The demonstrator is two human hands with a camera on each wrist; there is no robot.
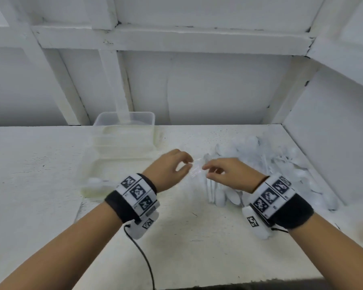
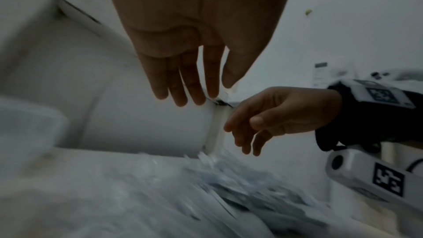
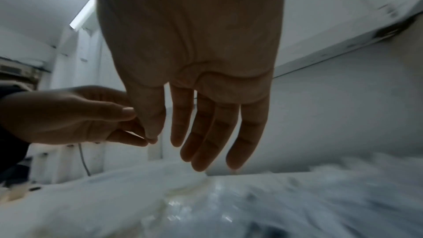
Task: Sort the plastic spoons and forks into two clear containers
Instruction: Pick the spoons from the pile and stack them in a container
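**Both hands on one clear wrapper**

Your left hand (image 1: 172, 167) & right hand (image 1: 228, 174) meet above the table (image 1: 40, 164). Fingers of both pinch a clear wrapper (image 1: 195, 171) between them. Spoon/fork pile (image 1: 281, 168) lies just right of your fingers; clear containers (image 1: 122, 147) sit left.

Both forearms reach forward, each wrist wrapped in a black band with patterned markers. The left hand (image 1: 172, 166) and right hand (image 1: 232, 173) meet at the middle, raised, fingertips almost touching. Each has thumb and forefinger drawn together in a pinching grip, the other fingers loosely extended downward
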